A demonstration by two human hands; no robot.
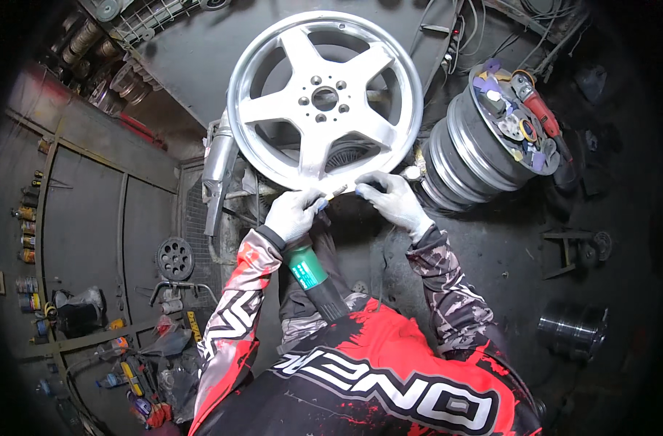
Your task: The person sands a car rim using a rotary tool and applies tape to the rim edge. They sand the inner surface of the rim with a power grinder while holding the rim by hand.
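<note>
Apparently the left hand [293,216] pinches a slim piece [337,192] slanting up-right; right hand [397,201], grasp unclear.

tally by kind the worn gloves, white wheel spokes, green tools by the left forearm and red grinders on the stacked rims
Pale gloves: 2
Spokes on the white wheel: 5
Green tool: 1
Red grinder: 1
Total: 9
</note>
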